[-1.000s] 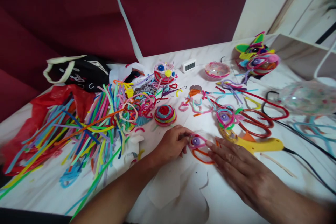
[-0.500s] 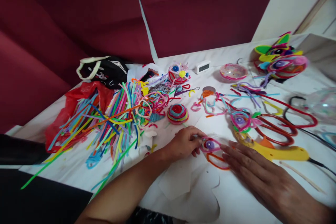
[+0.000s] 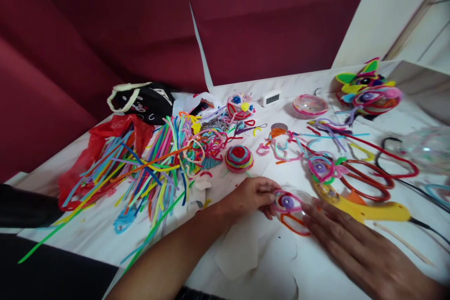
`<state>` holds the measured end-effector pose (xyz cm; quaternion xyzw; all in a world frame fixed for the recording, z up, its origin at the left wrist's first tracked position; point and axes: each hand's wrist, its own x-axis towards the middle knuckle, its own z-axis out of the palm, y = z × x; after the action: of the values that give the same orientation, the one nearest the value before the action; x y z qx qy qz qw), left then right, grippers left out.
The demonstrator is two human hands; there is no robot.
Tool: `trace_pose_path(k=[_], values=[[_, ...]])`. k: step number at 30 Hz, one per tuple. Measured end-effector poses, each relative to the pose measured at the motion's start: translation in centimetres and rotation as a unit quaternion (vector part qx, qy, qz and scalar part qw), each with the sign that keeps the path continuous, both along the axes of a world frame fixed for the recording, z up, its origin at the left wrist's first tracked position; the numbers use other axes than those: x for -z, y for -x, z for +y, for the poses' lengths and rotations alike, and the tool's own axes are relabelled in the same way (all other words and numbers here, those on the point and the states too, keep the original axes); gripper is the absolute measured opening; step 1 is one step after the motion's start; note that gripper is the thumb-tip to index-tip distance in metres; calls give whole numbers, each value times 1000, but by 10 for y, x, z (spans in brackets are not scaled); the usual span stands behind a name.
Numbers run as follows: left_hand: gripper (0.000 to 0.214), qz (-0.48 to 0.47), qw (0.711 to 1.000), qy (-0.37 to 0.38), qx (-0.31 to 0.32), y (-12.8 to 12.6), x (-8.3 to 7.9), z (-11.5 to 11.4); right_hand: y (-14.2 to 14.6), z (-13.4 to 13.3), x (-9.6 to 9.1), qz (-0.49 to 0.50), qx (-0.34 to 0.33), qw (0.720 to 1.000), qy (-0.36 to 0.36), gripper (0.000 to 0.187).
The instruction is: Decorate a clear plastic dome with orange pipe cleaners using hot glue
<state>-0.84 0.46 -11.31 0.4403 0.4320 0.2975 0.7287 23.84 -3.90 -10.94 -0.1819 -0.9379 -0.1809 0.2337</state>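
Observation:
Between my hands is a clear plastic half-ball (image 3: pixel 298 194). On it is a pink pipe-cleaner eye shape (image 3: pixel 288 202) with a purple coil and a pearl-like bead in the middle. An orange pipe-cleaner loop (image 3: pixel 294 226) lies just below the eye, towards me. My left hand (image 3: pixel 258 195) pinches the half-ball's left edge between thumb and fingers. From the right, my right hand (image 3: pixel 344 232) rests its outstretched fingers against the other side of the piece; its thumb is hidden.
A yellow hot glue gun (image 3: pixel 379 211) lies beyond my right hand, with a wooden stick (image 3: pixel 404 243) nearby. Many loose pipe cleaners (image 3: pixel 154 159) spread across the left. A coiled multicoloured dome (image 3: pixel 239 158), a clear bowl (image 3: pixel 309 105) and a white digital clock (image 3: pixel 271 98) stand farther back.
The camera view has shifted slightly, so everything sits a little lower. Both hands stay on the half-ball, and a bit of dark red shows more clearly at the eye's left end.

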Motion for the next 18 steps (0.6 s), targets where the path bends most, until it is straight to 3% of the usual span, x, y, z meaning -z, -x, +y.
trace_pose_path(k=[6, 12, 18], values=[[42, -15, 999, 33, -8, -1, -6, 0, -7, -5, 3, -19, 11, 999, 48, 39], [39, -32, 999, 41, -5, -1, -5, 2, -11, -7, 20, -24, 51, 997, 53, 37], [39, -29, 999, 33, 2, -1, -7, 1, -11, -6, 25, 17, 46, 996, 73, 42]])
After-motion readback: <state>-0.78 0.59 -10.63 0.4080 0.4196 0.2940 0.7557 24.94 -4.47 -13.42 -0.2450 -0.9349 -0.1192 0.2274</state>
